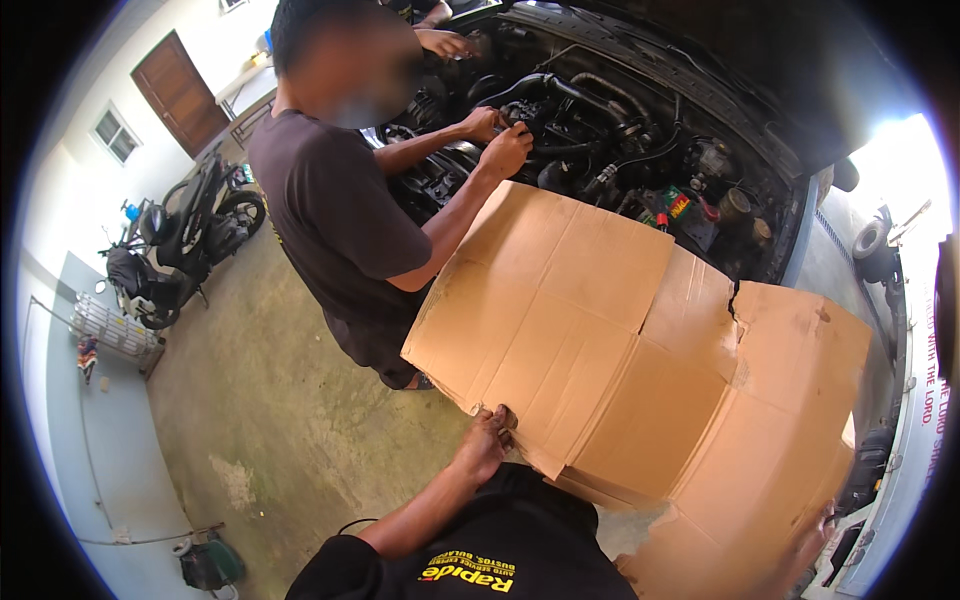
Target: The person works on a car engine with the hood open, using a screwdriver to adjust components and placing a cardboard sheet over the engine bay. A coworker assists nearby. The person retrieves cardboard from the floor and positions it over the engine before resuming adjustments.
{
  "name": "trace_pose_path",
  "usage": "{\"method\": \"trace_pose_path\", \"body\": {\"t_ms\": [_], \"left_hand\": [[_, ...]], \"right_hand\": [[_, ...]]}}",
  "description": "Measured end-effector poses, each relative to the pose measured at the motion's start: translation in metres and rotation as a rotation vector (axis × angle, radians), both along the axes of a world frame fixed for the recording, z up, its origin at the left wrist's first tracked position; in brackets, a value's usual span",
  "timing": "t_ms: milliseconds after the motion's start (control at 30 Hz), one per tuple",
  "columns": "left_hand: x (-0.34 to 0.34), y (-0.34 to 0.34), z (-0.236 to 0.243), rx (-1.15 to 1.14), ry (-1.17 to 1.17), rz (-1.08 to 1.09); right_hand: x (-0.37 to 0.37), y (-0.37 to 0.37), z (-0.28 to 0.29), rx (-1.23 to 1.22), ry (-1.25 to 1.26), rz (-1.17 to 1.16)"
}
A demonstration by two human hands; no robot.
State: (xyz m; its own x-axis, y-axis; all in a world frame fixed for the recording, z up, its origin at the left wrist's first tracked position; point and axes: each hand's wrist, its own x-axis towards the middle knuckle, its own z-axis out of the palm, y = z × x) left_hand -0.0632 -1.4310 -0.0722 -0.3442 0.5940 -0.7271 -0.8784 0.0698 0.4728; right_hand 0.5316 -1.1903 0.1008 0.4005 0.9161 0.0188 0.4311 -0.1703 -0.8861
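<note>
A large flattened cardboard sheet [545,310], creased and torn at its far right, spreads in front of me beside the open engine bay. My left hand [485,440] grips its near left edge, fingers closed on the board. At the lower right, my right hand [812,540] holds the sheet's right edge; it is partly hidden and blurred. The board's far edge reaches to the front of the engine [560,120]. A car battery [690,212] with a red terminal cover shows just beyond it.
A co-worker in a dark shirt [325,200] leans over the engine at left, both hands on a part. Another person's hand [445,43] reaches in behind. Motorcycles [185,235] stand far left. The raised hood [760,60] hangs above; a tyre [872,238] lies at right.
</note>
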Motion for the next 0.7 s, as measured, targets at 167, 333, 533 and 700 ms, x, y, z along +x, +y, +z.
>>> {"method": "trace_pose_path", "body": {"t_ms": [167, 333, 533, 700], "left_hand": [[-0.014, -0.02, -0.024, 0.109, -0.003, 0.005], [-0.011, -0.025, -0.027, 0.039, -0.014, 0.055], [-0.013, -0.015, -0.017, 0.01, 0.047, 0.015], [-0.013, -0.009, -0.005, -0.026, 0.059, 0.047]], "right_hand": [[-0.019, 0.008, 0.0, -0.019, 0.111, 0.08], [-0.03, 0.01, -0.005, -0.1, 0.087, 0.11], [-0.021, 0.004, -0.022, -0.098, -0.054, -0.021], [-0.008, 0.007, -0.033, -0.056, -0.051, -0.047]]}}
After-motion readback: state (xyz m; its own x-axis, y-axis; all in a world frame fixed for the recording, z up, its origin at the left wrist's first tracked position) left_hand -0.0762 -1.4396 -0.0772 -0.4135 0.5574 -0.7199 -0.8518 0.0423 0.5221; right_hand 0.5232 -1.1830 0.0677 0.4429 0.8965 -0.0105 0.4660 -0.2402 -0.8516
